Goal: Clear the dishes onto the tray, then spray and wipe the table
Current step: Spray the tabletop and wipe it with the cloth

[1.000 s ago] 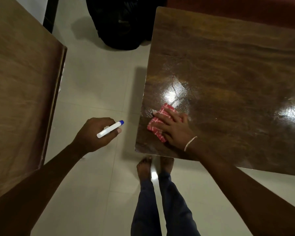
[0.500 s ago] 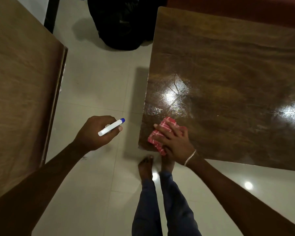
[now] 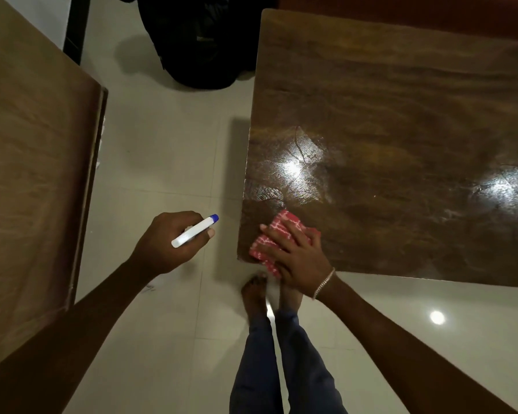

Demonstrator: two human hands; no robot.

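Change since one second ago: the right hand and the red patterned cloth under it are now sitting closer to the near left corner of the dark wooden table, having slid down from a spot nearer the bright glare; the cloth's lower end is now overhanging the near edge.

Right hand: lying flat, fingers spread and pressing the folded cloth against the tabletop; palm down rather than curled around it. A thin metal bracelet is circling the wrist.

Cloth: red with a pale grid pattern, folded, resting at the table's near left corner, partly covered by the fingers.

Left hand: hanging over the floor between the two tables, fingers wrapped around a slim white spray bottle with a blue cap, the capped end pointing toward the table being wiped. The hand is not touching either table.

Table surface: glossy, showing wet smears and two bright light reflections, one just above the cloth, one toward the right edge.

Other items: a lighter brown table occupying the left side; a black bag sitting on the pale tiled floor beyond the gap; the person's bare feet and dark trouser legs standing just below the table's corner.
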